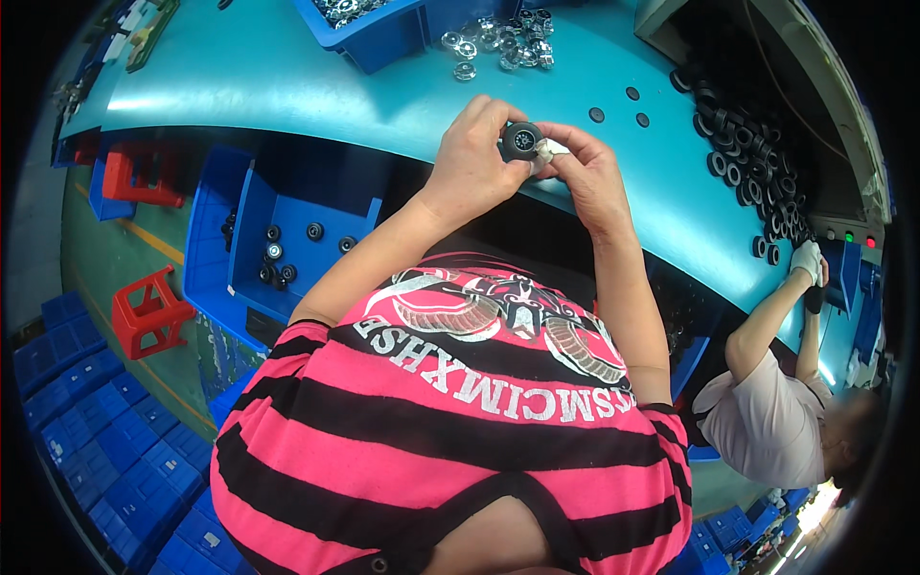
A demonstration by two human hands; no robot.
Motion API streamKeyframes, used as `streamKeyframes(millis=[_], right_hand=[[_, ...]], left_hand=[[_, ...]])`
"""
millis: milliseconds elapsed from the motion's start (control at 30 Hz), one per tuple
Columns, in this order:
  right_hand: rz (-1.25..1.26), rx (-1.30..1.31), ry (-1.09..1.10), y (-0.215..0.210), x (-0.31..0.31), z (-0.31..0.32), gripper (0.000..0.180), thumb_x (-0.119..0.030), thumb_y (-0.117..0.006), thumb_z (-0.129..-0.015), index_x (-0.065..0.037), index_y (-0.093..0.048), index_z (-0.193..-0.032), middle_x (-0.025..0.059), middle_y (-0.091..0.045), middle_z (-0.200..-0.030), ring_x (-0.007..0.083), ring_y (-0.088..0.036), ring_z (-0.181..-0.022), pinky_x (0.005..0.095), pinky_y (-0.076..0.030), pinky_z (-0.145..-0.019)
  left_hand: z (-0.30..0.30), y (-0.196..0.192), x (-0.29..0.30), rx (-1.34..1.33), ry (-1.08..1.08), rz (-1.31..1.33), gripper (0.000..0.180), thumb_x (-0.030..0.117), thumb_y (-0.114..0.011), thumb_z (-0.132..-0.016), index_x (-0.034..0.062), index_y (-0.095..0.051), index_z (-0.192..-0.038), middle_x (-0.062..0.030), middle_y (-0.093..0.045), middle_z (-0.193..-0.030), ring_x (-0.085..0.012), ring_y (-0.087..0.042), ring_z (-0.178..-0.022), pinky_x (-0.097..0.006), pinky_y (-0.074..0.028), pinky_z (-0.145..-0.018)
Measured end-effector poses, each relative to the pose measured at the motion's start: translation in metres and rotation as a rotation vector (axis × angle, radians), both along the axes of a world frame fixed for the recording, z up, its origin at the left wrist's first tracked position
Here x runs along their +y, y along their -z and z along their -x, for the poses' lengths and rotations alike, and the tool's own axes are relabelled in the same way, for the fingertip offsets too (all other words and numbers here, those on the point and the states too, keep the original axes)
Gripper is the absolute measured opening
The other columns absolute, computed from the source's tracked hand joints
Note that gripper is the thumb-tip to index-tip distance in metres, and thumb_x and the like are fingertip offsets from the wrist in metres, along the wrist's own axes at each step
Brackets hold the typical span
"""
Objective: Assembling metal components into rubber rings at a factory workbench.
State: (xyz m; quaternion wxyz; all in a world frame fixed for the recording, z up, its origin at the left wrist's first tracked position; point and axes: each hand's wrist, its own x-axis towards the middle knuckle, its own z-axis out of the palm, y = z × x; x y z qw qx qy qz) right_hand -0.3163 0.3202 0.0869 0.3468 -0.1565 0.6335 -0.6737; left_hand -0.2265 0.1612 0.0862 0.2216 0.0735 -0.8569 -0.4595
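Note:
A small black toy wheel (520,141) with a silver-spoked hub is held up over the near edge of the turquoise table (383,115). My left hand (470,158) is closed around its left side, fingers curled over the top and thumb underneath. From the right, my right hand (596,182) pinches at the wheel's edge, with white wrapping (549,151) about its fingertips. Beyond my hands, shiny clear and silver hubs (517,48) lie in a loose group. Three black tyres (597,115) lie singly to the right.
A blue bin (383,48) of hubs stands at the back. Black tyres (743,158) are heaped at right, near a co-worker's white-gloved hand (808,259). Below the table at left, a blue crate (292,216) holds several wheels. Red stools (149,311) and stacked blue crates (125,450) stand farther left.

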Motion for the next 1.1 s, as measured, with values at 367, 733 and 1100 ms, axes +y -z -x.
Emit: streamKeyframes(millis=[367, 733, 1100], right_hand=[[-0.449, 0.86, 0.193, -0.026, 0.045, 0.107, 0.029, -0.02, -0.073, -0.086, -0.007, -0.075, -0.112, 0.007, -0.075, -0.093, 0.0152, -0.069, -0.081, 0.0296, -0.055, -0.075], [-1.416, 1.211, 0.285, -0.023, 0.04, 0.328, 0.064, -0.023, -0.065, -0.086, -0.029, -0.047, -0.147, 0.0098, -0.044, -0.152, 0.0338, -0.039, -0.142, 0.0586, -0.036, -0.112], [-1.572, 1.106, 0.157, -0.016, 0.034, 0.358, 0.052, -0.04, -0.067, -0.087, -0.031, -0.058, -0.138, 0.0097, -0.045, -0.148, 0.0333, -0.039, -0.139, 0.0579, -0.036, -0.11]], left_hand=[[-0.114, -0.038, -0.093, -0.336, -0.172, 0.283, 0.046, 0.007, -0.082, -0.07, 0.0034, -0.065, -0.113, -0.013, -0.061, -0.101, -0.0314, -0.062, -0.092, -0.039, -0.051, -0.079], [-0.148, -0.039, -0.086, -0.483, -0.284, 0.423, 0.044, 0.0, -0.069, -0.077, 0.0053, -0.065, -0.12, -0.0162, -0.065, -0.094, -0.0348, -0.064, -0.085, -0.044, -0.051, -0.076], [-0.05, -0.033, -0.023, -0.086, 0.109, 0.313, 0.024, 0.004, -0.073, -0.081, 0.0058, -0.07, -0.105, -0.0105, -0.06, -0.074, -0.0278, -0.06, -0.067, -0.038, -0.049, -0.063]])
